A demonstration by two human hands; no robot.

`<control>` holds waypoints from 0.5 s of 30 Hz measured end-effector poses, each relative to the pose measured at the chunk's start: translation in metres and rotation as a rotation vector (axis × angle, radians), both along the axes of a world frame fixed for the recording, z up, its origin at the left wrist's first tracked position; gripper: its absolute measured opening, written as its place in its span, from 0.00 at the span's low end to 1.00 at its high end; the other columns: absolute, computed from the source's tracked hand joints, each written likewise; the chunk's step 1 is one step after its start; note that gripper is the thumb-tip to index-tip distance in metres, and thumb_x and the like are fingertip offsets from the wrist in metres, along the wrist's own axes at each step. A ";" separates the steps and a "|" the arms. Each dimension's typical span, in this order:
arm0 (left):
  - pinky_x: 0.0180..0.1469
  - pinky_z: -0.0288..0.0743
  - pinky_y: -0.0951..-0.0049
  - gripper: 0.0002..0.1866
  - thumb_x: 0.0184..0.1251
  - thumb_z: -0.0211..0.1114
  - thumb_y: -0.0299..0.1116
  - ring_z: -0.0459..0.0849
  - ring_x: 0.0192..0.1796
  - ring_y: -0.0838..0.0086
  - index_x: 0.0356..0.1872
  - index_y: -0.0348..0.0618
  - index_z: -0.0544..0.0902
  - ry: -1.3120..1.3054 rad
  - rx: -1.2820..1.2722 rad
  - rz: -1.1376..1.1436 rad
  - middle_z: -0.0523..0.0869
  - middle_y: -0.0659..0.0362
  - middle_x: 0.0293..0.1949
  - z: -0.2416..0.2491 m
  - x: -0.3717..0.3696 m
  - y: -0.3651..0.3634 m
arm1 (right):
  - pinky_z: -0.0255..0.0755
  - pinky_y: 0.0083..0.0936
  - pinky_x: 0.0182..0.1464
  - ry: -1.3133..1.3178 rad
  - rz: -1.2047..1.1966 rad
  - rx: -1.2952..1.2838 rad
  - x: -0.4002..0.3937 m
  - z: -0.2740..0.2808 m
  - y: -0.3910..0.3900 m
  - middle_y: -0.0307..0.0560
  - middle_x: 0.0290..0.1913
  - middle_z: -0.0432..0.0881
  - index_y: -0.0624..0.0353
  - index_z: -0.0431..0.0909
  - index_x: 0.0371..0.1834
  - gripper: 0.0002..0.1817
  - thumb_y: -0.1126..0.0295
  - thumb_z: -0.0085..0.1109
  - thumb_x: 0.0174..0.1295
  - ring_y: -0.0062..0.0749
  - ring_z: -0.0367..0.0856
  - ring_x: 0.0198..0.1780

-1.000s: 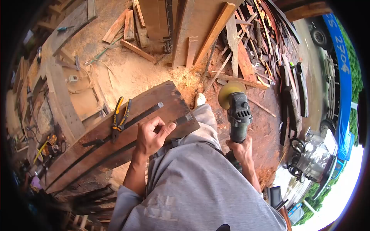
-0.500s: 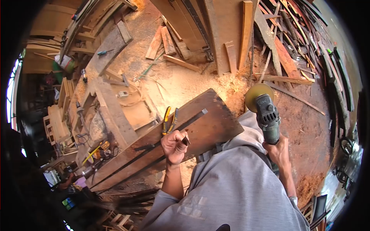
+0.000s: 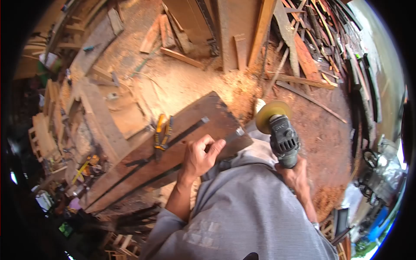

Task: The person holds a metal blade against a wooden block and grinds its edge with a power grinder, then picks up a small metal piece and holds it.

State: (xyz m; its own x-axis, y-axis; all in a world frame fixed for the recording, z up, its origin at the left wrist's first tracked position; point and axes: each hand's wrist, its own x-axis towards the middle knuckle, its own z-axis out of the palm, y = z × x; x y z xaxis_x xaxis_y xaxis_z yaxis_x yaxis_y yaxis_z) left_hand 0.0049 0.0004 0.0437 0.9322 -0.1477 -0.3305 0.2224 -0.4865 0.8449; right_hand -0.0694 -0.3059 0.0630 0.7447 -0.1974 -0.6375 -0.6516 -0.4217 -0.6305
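Fingers (image 3: 302,167) of the right hand (image 3: 296,175) wrap the rear of a dark grey angle grinder (image 3: 284,141), which points forward from the grip, its round yellow disc (image 3: 263,119) facing up ahead and slightly left of that hand. Left of the tool, the left hand (image 3: 199,158) curls over a long brown wooden board (image 3: 214,110), closed on a narrow dark strip (image 3: 234,135) whose pale tip shows past the thumb.

A second long dark strip (image 3: 182,135) lies on the board just beyond the left hand, running back at a slant to its left. Near the left hand on that same side, pliers with yellow-and-black handles (image 3: 158,132) rest across this second strip.

A white shoe (image 3: 259,105) shows ahead of both hands, left of the yellow disc. Farther ahead, pale sawdust (image 3: 186,86) covers the ground beneath a short reddish-brown batten (image 3: 181,56). Well beyond the right hand, to its front right, a tangled heap of scrap wood (image 3: 310,56) spreads in loose lengths. Far left of the left hand sits a yellow-and-black tool (image 3: 93,162), its details blurred.
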 end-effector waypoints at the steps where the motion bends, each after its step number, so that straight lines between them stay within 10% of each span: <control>1: 0.24 0.67 0.65 0.21 0.71 0.72 0.41 0.77 0.19 0.72 0.24 0.35 0.79 0.010 0.038 0.024 0.80 0.51 0.17 -0.014 -0.003 -0.006 | 0.81 0.34 0.45 0.039 0.004 -0.011 -0.001 0.000 -0.004 0.53 0.36 0.90 0.69 0.83 0.45 0.20 0.72 0.72 0.49 0.32 0.86 0.36; 4: 0.25 0.70 0.59 0.21 0.72 0.71 0.41 0.83 0.22 0.53 0.25 0.34 0.79 0.088 0.117 0.038 0.81 0.44 0.20 -0.030 -0.002 -0.016 | 0.80 0.34 0.42 0.164 0.002 -0.069 -0.004 -0.001 -0.012 0.51 0.32 0.89 0.69 0.84 0.39 0.17 0.70 0.73 0.48 0.32 0.86 0.33; 15: 0.24 0.67 0.64 0.19 0.69 0.73 0.39 0.76 0.17 0.66 0.25 0.33 0.82 0.279 0.091 0.089 0.80 0.48 0.17 -0.032 0.004 -0.013 | 0.82 0.37 0.38 0.337 0.207 -0.109 0.020 0.020 0.008 0.55 0.28 0.89 0.68 0.85 0.38 0.14 0.70 0.70 0.53 0.37 0.89 0.30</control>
